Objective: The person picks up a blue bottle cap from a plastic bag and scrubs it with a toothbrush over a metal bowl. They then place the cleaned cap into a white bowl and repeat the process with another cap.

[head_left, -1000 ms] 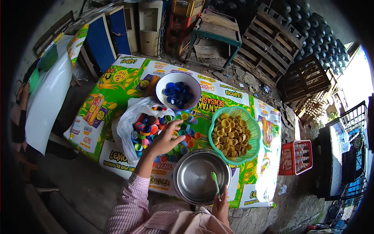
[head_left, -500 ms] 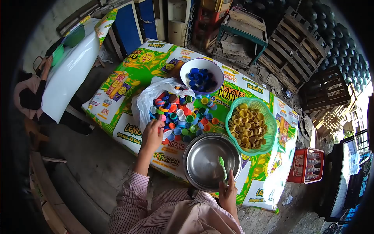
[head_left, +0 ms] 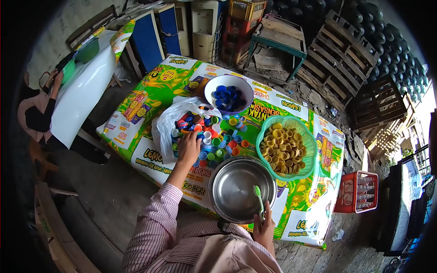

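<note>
My left hand (head_left: 188, 150) is at the pile of mixed coloured bottle caps (head_left: 221, 146), its fingers closed among them; what they hold, if anything, is hidden. Beside it a white plastic bag (head_left: 160, 132) lies open with caps spilling out. My right hand (head_left: 264, 227) holds a green and white brush (head_left: 259, 199) over the near rim of a steel bowl (head_left: 236, 191), which has no caps in it. A green basket (head_left: 312, 152) of yellow caps stands to the right. Behind the pile, a white bowl (head_left: 247, 94) contains blue caps.
The table has a green patterned cover (head_left: 119, 110). At far left a person (head_left: 38, 107) handles a green bowl (head_left: 68, 71) at another table. A red crate (head_left: 358, 192) of bottles stands at the right, with wooden pallets (head_left: 339, 54) behind.
My left hand has moved up and right, deeper into the caps. The view has shifted slightly. My right hand still holds the brush at the steel bowl.
</note>
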The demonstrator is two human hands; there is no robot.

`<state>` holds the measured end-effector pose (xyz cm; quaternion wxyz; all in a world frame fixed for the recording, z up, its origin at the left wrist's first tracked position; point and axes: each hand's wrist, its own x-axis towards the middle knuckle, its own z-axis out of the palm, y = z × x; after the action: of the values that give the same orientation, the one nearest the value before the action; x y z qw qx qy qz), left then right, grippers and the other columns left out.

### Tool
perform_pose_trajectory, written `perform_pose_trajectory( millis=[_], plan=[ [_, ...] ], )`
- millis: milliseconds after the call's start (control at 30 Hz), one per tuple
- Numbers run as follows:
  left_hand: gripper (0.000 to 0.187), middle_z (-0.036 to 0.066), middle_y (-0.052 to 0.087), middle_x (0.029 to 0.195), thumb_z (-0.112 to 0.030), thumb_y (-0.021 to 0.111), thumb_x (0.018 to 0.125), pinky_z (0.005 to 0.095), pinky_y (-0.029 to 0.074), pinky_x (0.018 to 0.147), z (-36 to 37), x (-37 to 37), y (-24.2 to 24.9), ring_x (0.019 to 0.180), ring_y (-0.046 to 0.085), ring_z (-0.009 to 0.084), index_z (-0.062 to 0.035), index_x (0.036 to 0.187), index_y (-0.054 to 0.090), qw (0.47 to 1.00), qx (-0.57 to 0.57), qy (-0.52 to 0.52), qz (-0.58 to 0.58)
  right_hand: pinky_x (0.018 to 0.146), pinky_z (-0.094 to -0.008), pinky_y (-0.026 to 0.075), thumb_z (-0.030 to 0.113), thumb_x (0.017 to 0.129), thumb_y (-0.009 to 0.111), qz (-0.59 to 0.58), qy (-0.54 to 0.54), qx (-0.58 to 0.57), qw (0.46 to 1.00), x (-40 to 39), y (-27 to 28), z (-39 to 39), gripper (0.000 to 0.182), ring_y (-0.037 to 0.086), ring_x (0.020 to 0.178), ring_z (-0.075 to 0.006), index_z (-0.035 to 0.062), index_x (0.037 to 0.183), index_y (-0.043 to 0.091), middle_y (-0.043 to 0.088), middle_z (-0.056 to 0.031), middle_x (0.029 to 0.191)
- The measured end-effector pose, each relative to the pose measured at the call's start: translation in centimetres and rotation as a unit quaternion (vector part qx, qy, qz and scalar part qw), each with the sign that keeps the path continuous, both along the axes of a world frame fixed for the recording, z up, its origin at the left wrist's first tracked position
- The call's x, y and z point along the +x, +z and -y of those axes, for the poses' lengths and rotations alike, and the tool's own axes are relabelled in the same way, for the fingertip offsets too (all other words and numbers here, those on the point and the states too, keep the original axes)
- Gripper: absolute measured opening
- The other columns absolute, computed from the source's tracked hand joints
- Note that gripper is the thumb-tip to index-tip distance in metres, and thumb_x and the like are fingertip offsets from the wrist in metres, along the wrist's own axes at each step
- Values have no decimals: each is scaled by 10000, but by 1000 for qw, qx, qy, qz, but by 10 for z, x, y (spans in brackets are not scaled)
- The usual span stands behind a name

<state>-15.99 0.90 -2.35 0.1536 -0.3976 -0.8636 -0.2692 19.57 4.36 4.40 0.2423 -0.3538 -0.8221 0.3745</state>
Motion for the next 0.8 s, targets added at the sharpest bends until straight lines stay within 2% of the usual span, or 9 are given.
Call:
perform_pose_trajectory(
  millis=[33,167,233,267,367,533,600,700,800],
  plan=[
    [247,91,567,1003,-223,574,845,423,426,767,1,-1,1,885,552,221,-99,1058,578,1000,0,-3,-1,423,-316,353,18,823,570,5,-8,-1,1000,0,1,1,589,463,404,-202,-25,1345,301,482,-109,529],
    [211,116,592,898,-143,478,901,275,477,547,7,-4,0,556,577,148,-65,1083,551,919,181,-98,336,428,-320,359,16,822,570,21,-15,-33,999,1,-1,1,578,467,410,-204,-13,1342,318,488,-115,538],
    [197,117,599,855,-144,536,876,277,479,546,6,-7,2,543,568,112,-45,1046,547,731,281,-9,621,431,-325,366,22,826,571,14,-7,-26,1000,-1,1,0,561,472,414,-202,-3,1336,339,494,-124,555],
    [197,117,599,855,-144,536,876,277,479,546,7,-8,2,543,568,112,-45,1046,547,731,281,-9,622,431,-325,366,22,826,571,14,-8,-26,1000,-2,3,0,561,472,414,-202,-3,1336,339,494,-124,555],
    [261,116,617,896,-148,655,778,326,484,667,8,-10,3,756,624,209,-22,977,545,942,161,-75,285,435,-326,372,35,830,577,35,-3,-37,999,-1,4,0,544,481,424,-203,8,1329,362,500,-129,577],
    [254,158,623,955,-135,619,789,343,475,762,2,-16,8,882,604,299,-15,1000,545,931,112,-75,340,444,-332,377,52,833,589,40,3,-42,998,1,-2,0,538,496,450,-205,25,1328,379,511,-126,606],
    [313,178,524,1126,-105,592,821,288,487,672,-2,-21,11,799,599,198,-47,1115,503,948,118,-96,278,443,-333,375,51,832,588,33,2,-37,999,0,1,0,536,493,448,-204,24,1326,382,509,-125,601],
    [411,220,448,1201,-89,563,839,303,507,680,-3,-27,9,750,619,219,-24,1212,403,980,93,-97,148,444,-333,372,48,830,589,27,1,-32,999,1,2,0,532,484,442,-204,21,1322,387,504,-123,592],
    [391,173,485,1116,-86,526,881,281,510,673,3,-21,12,744,634,191,-18,1226,354,959,124,-116,228,447,-333,369,42,826,589,21,-4,-35,999,1,3,0,529,473,436,-205,18,1317,393,498,-123,583]
  ],
)
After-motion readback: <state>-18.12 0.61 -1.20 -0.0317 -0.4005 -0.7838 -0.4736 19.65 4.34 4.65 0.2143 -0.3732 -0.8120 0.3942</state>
